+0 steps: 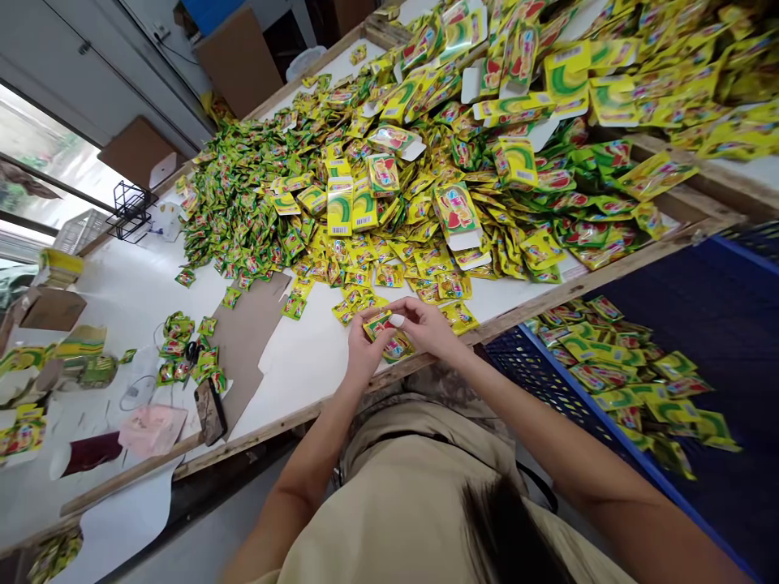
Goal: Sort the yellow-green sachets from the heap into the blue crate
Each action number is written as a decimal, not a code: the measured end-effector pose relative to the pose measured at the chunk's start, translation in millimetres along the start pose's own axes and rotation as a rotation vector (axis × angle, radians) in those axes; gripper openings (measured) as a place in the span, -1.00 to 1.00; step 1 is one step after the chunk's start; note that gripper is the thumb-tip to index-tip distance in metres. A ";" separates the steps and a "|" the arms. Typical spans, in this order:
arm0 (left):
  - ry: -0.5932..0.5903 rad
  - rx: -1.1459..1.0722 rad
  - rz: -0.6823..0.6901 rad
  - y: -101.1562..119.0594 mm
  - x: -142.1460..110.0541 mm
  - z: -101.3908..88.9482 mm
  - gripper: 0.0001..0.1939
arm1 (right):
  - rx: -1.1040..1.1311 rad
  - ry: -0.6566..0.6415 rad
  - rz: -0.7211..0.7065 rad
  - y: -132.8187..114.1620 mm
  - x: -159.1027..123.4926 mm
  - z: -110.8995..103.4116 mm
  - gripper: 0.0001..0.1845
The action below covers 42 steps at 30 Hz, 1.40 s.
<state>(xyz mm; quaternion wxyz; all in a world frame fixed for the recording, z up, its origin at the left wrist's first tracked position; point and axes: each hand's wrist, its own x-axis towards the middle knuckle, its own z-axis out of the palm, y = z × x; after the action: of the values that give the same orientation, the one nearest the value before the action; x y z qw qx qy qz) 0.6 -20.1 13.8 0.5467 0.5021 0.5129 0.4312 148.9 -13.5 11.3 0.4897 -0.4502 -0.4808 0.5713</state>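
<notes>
Close to the table's front edge, my two hands meet around small yellow, green and red printed packets. My left hand grips them from the left, with the thumb across the front. From the right, my right hand pinches the same packets, its thumb near the upper edge. Fingers cover part of them, so I cannot tell whether one is a small box. Just beyond the hands lie several loose yellow sachets, and another sachet rests beside my right wrist.
A big heap of sachets and small cartons spreads over the white table. To the right below stands a blue crate with packets. On the left are a phone, scissors, a cardboard sheet and a wire rack.
</notes>
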 end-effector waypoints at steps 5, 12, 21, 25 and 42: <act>0.091 -0.129 -0.062 -8.2 6.5 3.2 -0.65 | -0.159 -0.004 -0.020 4.7 -5.4 3.3 -0.54; 0.018 -0.056 0.008 2.2 15.3 -3.0 -0.62 | -0.637 -0.179 -0.140 -14.5 -2.7 -16.7 -0.66; -0.192 0.354 0.187 -2.1 17.3 -15.8 -0.65 | -1.200 -0.266 -0.202 -22.4 -9.1 -12.5 -0.65; -0.164 0.509 0.214 -2.1 15.6 -16.3 -0.79 | -1.219 -0.233 -0.162 -17.8 -8.0 -8.4 -0.75; -0.169 0.256 0.152 4.5 15.0 -16.7 -0.73 | -1.176 -0.277 -0.213 -14.9 -6.4 -15.6 -0.72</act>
<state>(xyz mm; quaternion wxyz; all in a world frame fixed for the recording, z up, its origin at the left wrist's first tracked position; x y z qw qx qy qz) -14.3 -3.0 16.8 0.4855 0.6393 0.4764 0.3587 166.8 -17.3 24.2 0.1466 -0.5160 -0.8171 0.2112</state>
